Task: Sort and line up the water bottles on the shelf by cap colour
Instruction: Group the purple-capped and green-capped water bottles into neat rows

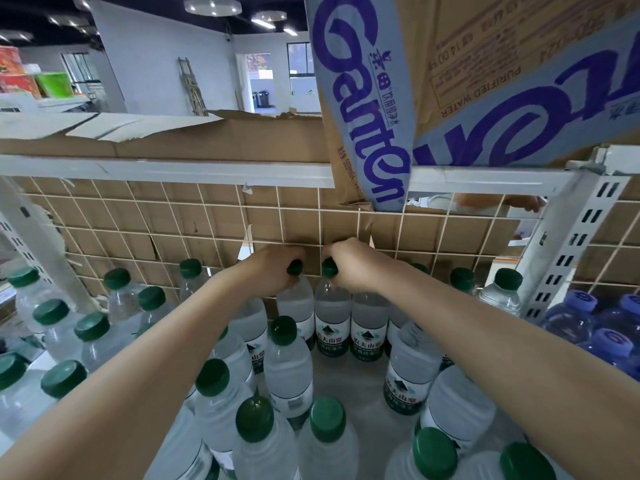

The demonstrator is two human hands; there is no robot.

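- Left hand (pixel 273 268): fingers curled round the neck of a green-capped bottle (pixel 295 299) at the back of the shelf (pixel 349 386), just in front of the wire grid (pixel 194 216).
- Right hand (pixel 353 266): fingers curled round the neck of a second green-capped bottle (pixel 331 317), just beside the first. Both bottles stand upright; whether their bases touch the shelf cannot be told.
- Back row: several labelled green-capped bottles stand side by side against the grid to the right of the held pair. This section reads as already lined up.
- Centre and front: green-capped bottles (pixel 287 362) stand loosely, with uneven gaps and a bare patch of shelf between them. Judged as not yet lined up.
- Left side: a further group of green-capped bottles (pixel 91 327) stands in rough rows; spacing is irregular.
- Right bay: purple-capped bottles (pixel 585 317) sit beyond the upright post (pixel 568 258), apart from the green group. No purple cap appears among the green ones, so sorting by colour looks largely done here.
- Remaining work, as judged: set the held pair into the back row, then close up the centre, front and left bottles into straight rows.
- Above: cardboard boxes (pixel 485 64) rest on the upper shelf.
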